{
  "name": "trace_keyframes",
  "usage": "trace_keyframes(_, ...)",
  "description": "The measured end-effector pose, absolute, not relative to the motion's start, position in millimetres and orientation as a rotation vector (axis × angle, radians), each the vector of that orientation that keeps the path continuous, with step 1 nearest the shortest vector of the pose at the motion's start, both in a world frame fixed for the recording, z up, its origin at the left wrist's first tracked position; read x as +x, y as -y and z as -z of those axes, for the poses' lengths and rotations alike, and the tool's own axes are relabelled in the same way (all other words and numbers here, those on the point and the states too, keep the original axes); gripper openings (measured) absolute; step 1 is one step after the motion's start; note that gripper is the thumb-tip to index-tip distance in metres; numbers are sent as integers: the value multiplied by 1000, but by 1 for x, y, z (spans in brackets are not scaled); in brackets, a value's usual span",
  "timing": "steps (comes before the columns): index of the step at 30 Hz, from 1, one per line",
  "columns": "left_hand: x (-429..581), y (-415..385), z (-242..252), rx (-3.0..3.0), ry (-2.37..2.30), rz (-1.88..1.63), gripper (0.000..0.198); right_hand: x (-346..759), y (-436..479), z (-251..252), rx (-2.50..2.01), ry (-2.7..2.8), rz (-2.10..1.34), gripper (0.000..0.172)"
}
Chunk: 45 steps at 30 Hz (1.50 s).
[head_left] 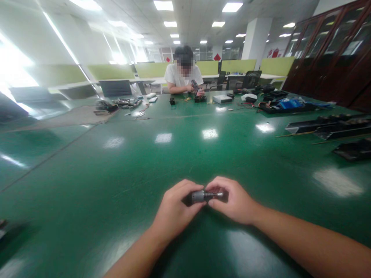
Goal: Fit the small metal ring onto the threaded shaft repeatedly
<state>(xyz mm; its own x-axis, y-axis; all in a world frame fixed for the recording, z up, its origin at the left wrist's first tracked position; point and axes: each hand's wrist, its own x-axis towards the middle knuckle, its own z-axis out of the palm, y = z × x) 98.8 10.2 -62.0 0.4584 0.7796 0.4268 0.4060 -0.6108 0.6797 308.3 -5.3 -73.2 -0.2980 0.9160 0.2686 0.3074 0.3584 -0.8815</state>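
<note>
Held level just above the green table is a small dark grey cylindrical part (198, 196) with a narrower black neck and a shiny metal tip; its exact kind is not clear. My left hand (178, 204) is wrapped around the thick end, thumb below and fingers above. On the narrow end, the fingertips and thumb of my right hand (233, 200) close around the neck, with the metal tip pointing right into the palm. My two hands almost touch at the middle of the part. The palm-side end in my left hand is hidden.
Across the green table (162, 162), a person (183, 73) in a white shirt handles a dark tool. A white box (222, 99) and a tray with blue items (291, 103) stand at the far right. Dark metal rails (315, 124) lie nearer, along the right edge.
</note>
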Motion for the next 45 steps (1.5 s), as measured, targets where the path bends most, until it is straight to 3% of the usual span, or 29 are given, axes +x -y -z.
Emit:
trace_keyframes(11, 100, -10, 60, 2231, -977, -979, 21, 308, 4, 73, -1089, 1829, -923, 12)
trace_keyframes(45, 100, -8, 60, 2239, -1093, -966, 20, 309, 2, 76, -1093, 1814, -1063, 9)
